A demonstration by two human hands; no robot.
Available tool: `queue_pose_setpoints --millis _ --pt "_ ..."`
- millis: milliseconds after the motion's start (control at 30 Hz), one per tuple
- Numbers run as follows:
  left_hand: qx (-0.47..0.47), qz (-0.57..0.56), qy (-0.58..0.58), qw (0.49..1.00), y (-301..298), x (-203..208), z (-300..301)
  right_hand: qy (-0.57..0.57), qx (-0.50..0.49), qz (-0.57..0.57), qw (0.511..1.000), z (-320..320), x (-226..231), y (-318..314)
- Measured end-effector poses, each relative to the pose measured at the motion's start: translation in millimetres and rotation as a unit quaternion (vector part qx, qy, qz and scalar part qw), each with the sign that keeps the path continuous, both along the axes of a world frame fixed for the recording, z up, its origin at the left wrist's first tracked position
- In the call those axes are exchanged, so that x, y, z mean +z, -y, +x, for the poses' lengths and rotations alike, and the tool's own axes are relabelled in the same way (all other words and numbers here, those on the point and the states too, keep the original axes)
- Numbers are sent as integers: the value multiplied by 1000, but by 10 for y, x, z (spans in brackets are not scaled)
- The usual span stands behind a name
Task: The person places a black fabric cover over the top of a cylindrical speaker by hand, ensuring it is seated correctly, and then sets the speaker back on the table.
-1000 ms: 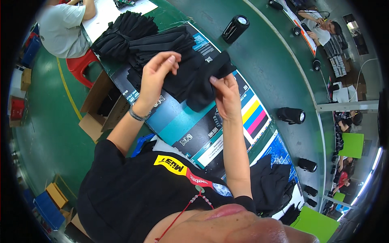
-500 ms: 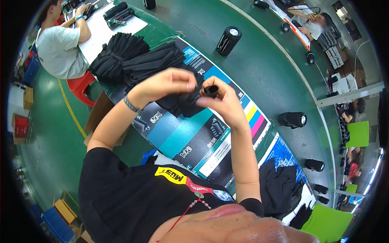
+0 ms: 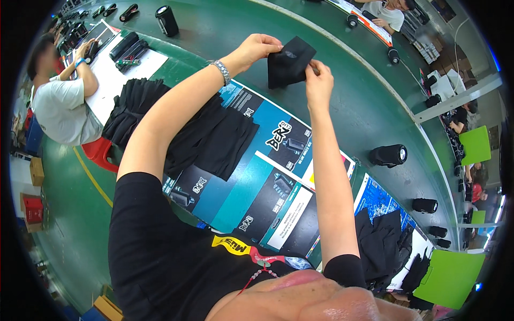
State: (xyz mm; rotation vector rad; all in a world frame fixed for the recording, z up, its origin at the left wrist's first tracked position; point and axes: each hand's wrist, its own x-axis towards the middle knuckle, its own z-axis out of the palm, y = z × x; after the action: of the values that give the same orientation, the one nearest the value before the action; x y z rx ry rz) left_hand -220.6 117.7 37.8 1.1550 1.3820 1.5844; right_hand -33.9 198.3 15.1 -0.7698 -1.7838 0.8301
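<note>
A flat black cloth piece [image 3: 289, 63], with a small faint mark on it, is stretched out between my two hands above the green surface. My left hand [image 3: 261, 48] pinches its upper left edge between thumb and fingers. At its right side, my right hand [image 3: 319, 80] grips the lower corner. Below my left forearm lies a spread stack of black cloth pieces [image 3: 225, 144], with a thicker bunched pile [image 3: 131, 109] beyond it to the left. Both rest on or beside a printed blue and black sheet [image 3: 230, 200].
Black cylindrical speakers [image 3: 388, 155] stand along the green surface [image 3: 353, 117]. More black cloth [image 3: 383, 241] lies heaped at the right, beside a green chair [image 3: 450, 278]. At the left, a co-worker [image 3: 69, 109] sits on a red stool [image 3: 100, 152], handling a black item.
Both hands have moved up and away from me. The black cloth, bunched around a dark opening before, is now spread flat between them. The view has shifted, showing more of the stack.
</note>
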Motion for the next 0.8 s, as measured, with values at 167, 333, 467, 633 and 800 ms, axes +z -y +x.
queue_pose_setpoints --millis 167,333,467,633,800 --pt "108 56 4 993 -280 -247 -54 11 -101 15 995 -401 88 -37" --pt "93 31 202 975 -478 -363 -46 -15 -106 -91 990 -528 20 -350" --pt "121 -43 312 941 -604 -398 85 -126 0 -364 923 -321 -145 -622" --pt "98 -187 174 962 -631 -323 203 2 -25 -348 937 -100 -343 -657" --pt "24 -192 -16 981 -675 -201 124 77 -38 -287 954 -64 -320 -631"
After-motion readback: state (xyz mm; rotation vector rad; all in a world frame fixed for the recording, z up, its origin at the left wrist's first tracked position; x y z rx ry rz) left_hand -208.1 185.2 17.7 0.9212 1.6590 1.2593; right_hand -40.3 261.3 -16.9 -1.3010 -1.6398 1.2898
